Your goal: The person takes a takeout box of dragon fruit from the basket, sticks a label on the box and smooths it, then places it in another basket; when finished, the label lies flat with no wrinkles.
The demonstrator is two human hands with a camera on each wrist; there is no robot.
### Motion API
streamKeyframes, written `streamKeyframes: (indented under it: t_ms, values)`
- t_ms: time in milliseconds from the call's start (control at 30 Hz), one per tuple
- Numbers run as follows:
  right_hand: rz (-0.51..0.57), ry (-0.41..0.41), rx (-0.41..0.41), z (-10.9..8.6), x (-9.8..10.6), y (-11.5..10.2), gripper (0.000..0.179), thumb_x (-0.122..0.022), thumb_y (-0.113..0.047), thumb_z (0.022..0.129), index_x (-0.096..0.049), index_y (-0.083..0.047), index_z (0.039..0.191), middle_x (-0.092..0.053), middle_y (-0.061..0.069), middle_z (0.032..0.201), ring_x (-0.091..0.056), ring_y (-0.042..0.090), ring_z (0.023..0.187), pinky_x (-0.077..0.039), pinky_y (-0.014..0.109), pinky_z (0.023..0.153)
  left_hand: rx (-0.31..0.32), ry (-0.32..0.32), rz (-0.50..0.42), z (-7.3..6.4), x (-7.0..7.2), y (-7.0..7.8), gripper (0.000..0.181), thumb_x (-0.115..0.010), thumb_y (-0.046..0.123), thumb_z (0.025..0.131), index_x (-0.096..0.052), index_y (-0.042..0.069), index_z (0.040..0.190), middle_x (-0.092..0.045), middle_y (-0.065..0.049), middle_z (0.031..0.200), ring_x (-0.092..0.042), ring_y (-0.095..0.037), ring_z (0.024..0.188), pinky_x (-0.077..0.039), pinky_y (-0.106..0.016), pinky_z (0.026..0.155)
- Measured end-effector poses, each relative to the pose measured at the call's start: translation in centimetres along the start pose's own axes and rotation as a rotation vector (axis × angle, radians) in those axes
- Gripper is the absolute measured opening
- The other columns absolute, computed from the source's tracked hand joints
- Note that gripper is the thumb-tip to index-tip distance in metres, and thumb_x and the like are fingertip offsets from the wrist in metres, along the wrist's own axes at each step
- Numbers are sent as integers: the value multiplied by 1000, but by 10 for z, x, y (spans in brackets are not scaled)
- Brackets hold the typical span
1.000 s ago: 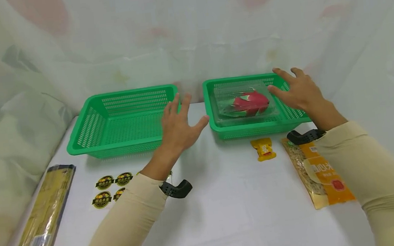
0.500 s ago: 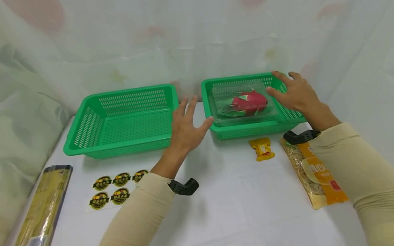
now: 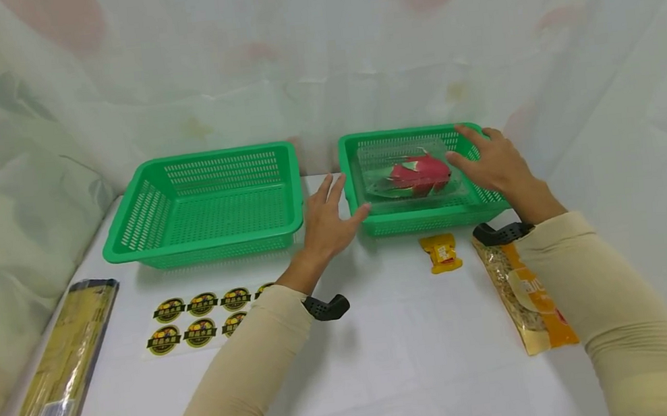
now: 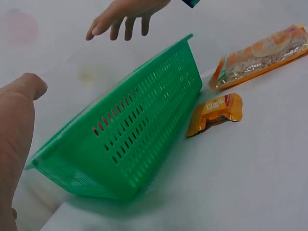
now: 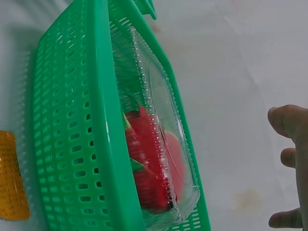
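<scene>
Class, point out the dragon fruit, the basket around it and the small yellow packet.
Dragon fruit (image 3: 423,173), head view, pink skin.
Basket (image 3: 432,214), head view, front rim.
Yellow packet (image 4: 215,111), left wrist view, wrapper's middle.

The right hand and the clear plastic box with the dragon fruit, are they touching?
Apart. The right wrist view shows the pale cloth backdrop plainly between the right hand and the clear plastic box around the dragon fruit.

Pink dragon fruit (image 3: 423,175), green basket (image 3: 432,214)
</scene>
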State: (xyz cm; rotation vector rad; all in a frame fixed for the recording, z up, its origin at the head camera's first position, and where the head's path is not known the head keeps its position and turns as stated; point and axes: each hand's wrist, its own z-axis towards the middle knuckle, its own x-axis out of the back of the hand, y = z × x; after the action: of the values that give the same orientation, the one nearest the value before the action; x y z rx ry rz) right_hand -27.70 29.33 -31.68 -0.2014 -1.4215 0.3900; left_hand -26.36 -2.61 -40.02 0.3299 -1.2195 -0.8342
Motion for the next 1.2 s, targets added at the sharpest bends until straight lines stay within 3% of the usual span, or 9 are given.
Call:
streamKeyframes:
  t_ms: [433,833,1200]
  values:
    - [23,-11,9,2,-5,8,75,-42,-60,95,-21,-22,156,-16,33,150,-25,59,128,-22,73,95,27,-109,130,12,-21,-8,85,-51,73,82,-31,28,152,-12,-1,160,-26,-32,134,-30,-57,100]
    - [84,-1,21,7,-8,18,75,-43,-59,95,-20,-22,156,-17,34,150,-20,58,131,-17,74,97,74,-165,124,18,-37,-11,80,-43,72,87,-35,25,151,-6,1,161,-23,-31,137,-30,-56,100]
    - [174,-70,10,20,-17,25,74,-46,-55,96,-20,-20,156,-17,25,154,-14,49,138,-13,71,100,74,-144,134,13,-40,-13,81,-43,73,86,-37,24,150,-5,2,161,-24,-30,137,-32,-57,99]
